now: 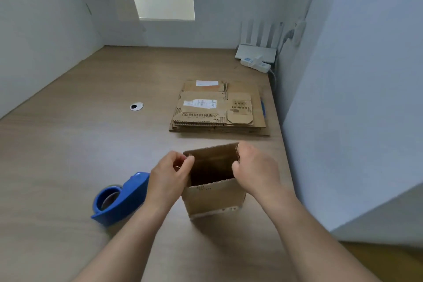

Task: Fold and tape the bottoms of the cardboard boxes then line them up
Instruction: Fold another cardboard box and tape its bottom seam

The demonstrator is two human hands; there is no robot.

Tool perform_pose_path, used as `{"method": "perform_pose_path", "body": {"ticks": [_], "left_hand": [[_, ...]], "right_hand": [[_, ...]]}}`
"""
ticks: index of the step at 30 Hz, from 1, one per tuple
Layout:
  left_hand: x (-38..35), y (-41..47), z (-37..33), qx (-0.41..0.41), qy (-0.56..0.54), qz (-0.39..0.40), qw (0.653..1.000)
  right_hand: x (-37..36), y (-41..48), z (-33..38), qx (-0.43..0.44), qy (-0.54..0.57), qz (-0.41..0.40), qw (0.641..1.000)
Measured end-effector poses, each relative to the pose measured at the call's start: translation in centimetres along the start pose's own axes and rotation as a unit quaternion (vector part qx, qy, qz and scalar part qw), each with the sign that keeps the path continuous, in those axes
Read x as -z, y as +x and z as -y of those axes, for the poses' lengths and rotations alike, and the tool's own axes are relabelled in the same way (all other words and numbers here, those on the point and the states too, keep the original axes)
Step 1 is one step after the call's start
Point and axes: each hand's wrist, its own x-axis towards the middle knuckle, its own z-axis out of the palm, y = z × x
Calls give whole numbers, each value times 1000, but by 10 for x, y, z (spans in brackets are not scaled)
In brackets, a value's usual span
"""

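A small cardboard box (214,199) stands upright on the wooden table (91,144), its open top facing me. My left hand (170,175) pinches the box's left upper edge. My right hand (256,170) grips the right upper edge, fingers curled over the rim. A blue tape dispenser (121,199) lies on the table just left of my left wrist. Behind the box lies a stack of flattened cardboard boxes (219,107) with white labels.
A white router (256,52) and a power strip (255,64) sit at the far right corner by the wall. A round cable grommet (136,106) is set in the tabletop. A white wall (354,98) runs close along the right edge.
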Motion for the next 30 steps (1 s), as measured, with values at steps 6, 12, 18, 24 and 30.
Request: {"method": "perform_pose_path", "body": {"ticks": [6, 12, 18, 24, 30], "left_hand": [[16, -26, 26, -56, -54, 199, 977], [12, -17, 40, -54, 67, 248, 965], [-9, -7, 39, -47, 33, 162, 985], [-10, 8, 43, -27, 8, 146, 989], [-4, 18, 41, -83, 13, 191, 978]], "right_hand": [[-16, -20, -26, 76, 71, 48, 993], [-15, -20, -39, 43, 142, 104, 983], [-29, -25, -32, -40, 236, 25, 971], [-28, -10, -32, -45, 249, 74, 965], [-19, 4, -28, -39, 200, 117, 972]]}}
